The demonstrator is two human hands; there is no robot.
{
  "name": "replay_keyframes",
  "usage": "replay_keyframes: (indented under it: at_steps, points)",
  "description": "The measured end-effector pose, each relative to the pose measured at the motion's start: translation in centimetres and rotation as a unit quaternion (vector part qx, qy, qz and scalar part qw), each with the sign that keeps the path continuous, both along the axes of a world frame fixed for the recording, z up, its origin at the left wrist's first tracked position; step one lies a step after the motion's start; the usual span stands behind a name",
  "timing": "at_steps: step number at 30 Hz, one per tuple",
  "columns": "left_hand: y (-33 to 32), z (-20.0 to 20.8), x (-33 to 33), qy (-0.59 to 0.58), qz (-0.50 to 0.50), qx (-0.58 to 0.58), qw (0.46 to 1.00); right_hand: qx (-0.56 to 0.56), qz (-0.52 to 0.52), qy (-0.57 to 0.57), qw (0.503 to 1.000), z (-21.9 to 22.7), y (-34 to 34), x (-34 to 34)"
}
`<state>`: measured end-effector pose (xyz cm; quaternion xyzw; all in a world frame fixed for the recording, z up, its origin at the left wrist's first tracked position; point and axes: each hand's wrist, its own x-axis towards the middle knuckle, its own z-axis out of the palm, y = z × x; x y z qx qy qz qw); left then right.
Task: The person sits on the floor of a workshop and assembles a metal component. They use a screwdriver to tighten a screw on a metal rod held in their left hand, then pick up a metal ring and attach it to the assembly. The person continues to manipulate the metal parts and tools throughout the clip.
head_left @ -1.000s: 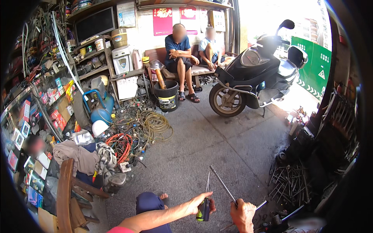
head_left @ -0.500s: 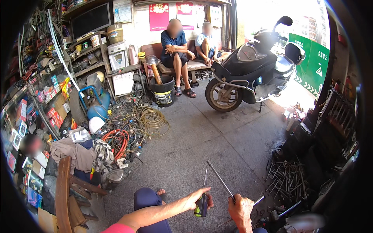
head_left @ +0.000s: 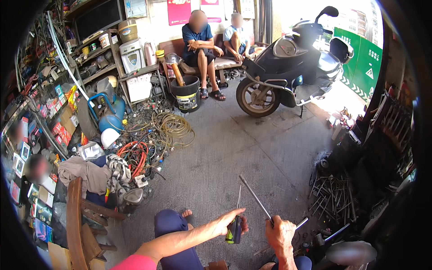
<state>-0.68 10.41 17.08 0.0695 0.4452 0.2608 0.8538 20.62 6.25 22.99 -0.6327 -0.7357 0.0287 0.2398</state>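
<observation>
My left hand point(head_left: 228, 222) is closed around a screwdriver point(head_left: 232, 234) with a black and green handle; its thin shaft points up and away from me. To the right, my right hand point(head_left: 280, 235) grips a long metal T-handle wrench point(head_left: 254, 195) near its crossbar. The wrench's rod slants away to the upper left, and one crossbar end sticks out right of my fist. The screwdriver and the rod are apart, both in the air over the concrete floor point(head_left: 211, 180).
A pile of metal tools point(head_left: 330, 195) lies at the right. A wooden chair point(head_left: 75, 225) stands near left, beside cables and coiled hoses point(head_left: 173, 129). Farther off are a black bucket point(head_left: 186, 101), a parked scooter point(head_left: 288, 76) and two seated people point(head_left: 198, 45).
The view has tilted slightly downward, so the background sits higher in the picture. Both hands keep their holds on the screwdriver and the wrench, with little movement.
</observation>
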Motion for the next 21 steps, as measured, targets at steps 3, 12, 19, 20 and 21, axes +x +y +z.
replay_keyframes:
  at_steps: [3,12,19,20,21]
  points:
    - [-0.6,0.1,0.3,0.023,0.002,-0.023,0.999,-0.024,0.000,-0.005,1.000,0.1,-0.5,0.1]
    - [0.1,-1.2,-0.2,-0.010,-0.001,-0.045,0.999,0.039,0.016,-0.014,0.999,-0.2,0.0,0.1]
    - [-0.2,-0.3,0.2,0.008,-0.003,-0.035,0.999,0.044,0.016,-0.001,0.999,-0.1,-0.1,0.3]
    - [-0.3,-0.4,0.2,0.007,-0.002,-0.033,0.999,0.046,0.016,-0.002,0.999,0.0,-0.1,0.3]
    - [-0.4,-0.5,0.2,0.002,-0.002,-0.036,0.999,0.049,0.016,-0.003,0.999,0.0,-0.1,0.2]
